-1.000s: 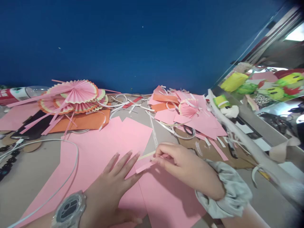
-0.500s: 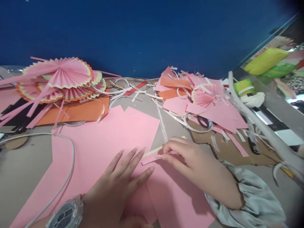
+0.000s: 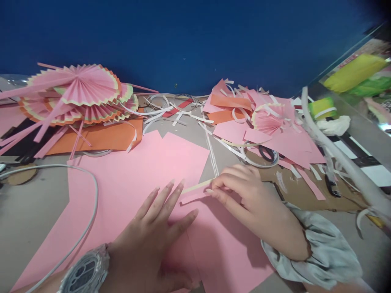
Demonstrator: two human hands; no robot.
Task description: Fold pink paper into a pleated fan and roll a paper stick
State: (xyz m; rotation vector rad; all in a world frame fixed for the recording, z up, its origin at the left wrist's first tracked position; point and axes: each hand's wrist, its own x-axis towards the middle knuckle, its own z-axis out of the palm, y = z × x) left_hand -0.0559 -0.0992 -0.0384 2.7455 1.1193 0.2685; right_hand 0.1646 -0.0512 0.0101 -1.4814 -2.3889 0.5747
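My right hand (image 3: 247, 195), in a grey-green cuffed sleeve, is closed in a pinch on a narrow pink paper strip (image 3: 195, 195) with a cream edge. The strip looks folded, and its right part is hidden behind my fingers. Beside its left end, my left hand (image 3: 149, 236) lies palm down with fingers spread, a watch (image 3: 87, 270) on its wrist. Beneath both hands, large pink paper sheets (image 3: 113, 191) overlap on the grey table.
Pleated pink paper fans (image 3: 81, 91) are stacked at the back left near orange paper (image 3: 97, 138). A white cable (image 3: 96, 199) crosses the sheets. Paper scraps (image 3: 277, 138), scissors (image 3: 267, 154) and cardboard (image 3: 290, 187) lie to the right, before a blue wall (image 3: 183, 44).
The camera view has shifted slightly. My right hand's fingers have curled a little more around the strip, while my left hand stays spread in nearly the same place.
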